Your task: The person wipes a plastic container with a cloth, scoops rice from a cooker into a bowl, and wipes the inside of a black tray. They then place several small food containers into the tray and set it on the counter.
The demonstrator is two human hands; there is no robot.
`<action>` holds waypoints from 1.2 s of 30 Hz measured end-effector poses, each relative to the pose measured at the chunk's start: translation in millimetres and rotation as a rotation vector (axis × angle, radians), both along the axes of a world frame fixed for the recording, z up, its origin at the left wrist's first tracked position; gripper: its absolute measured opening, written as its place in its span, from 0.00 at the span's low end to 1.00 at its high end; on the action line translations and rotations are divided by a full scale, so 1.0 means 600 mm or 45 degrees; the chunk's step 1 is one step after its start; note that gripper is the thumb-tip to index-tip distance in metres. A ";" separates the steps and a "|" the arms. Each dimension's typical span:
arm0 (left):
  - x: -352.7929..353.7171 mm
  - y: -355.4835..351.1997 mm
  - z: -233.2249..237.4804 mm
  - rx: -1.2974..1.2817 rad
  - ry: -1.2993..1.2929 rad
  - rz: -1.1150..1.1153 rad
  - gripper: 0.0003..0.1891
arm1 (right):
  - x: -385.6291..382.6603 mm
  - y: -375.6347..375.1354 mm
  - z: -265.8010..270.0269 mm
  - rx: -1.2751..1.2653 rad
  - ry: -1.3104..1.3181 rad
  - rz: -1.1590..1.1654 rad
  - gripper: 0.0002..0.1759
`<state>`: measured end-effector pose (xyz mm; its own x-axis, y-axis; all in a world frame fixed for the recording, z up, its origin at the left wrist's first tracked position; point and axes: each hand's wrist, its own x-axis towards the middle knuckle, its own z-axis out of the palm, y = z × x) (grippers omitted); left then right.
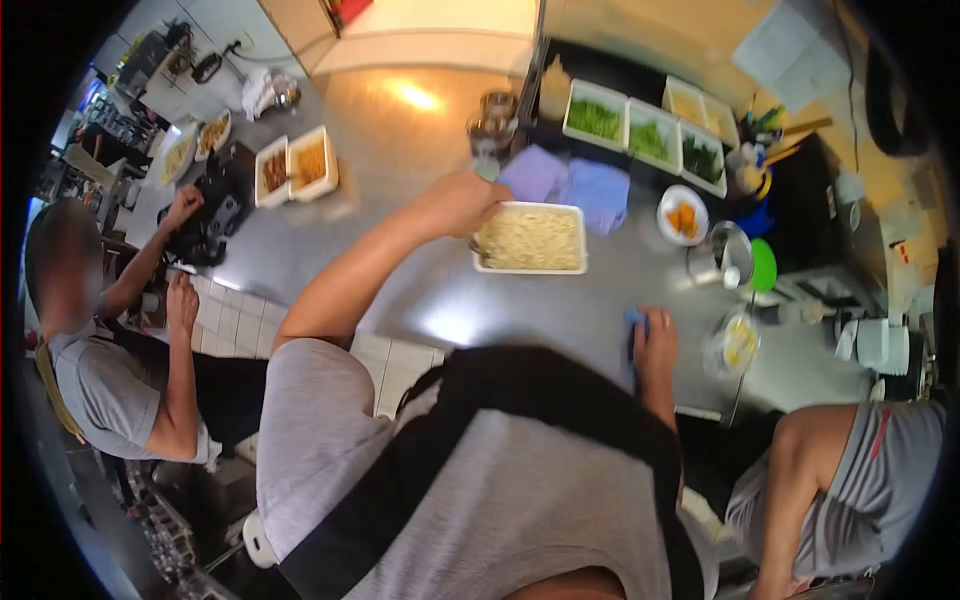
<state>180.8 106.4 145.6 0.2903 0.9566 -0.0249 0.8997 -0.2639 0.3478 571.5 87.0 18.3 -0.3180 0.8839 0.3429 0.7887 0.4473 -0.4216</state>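
My left hand (462, 206) reaches forward and is closed on the upper left corner of a white rectangular tub (583, 240). Pale shredded food (535, 238) fills the tub, and something dark shows at its left side, too small to make out. Closer to my body, my right hand (655, 342) is closed around a blue cloth (634, 318) at the counter's near edge. Just beyond the tub lie folded purple-blue cloths (597, 194).
The steel counter (420, 270) carries tubs of greens (648, 142), a bowl of orange pieces (682, 216), a metal pot (733, 250) and a bowl of yellow food (740, 342). Two tubs (312, 165) stand left. People are at left (110, 400) and right (850, 490).
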 end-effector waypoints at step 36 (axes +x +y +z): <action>-0.061 -0.152 -0.106 0.071 -0.318 0.144 0.13 | -0.187 -0.029 0.146 -0.813 0.007 0.885 0.15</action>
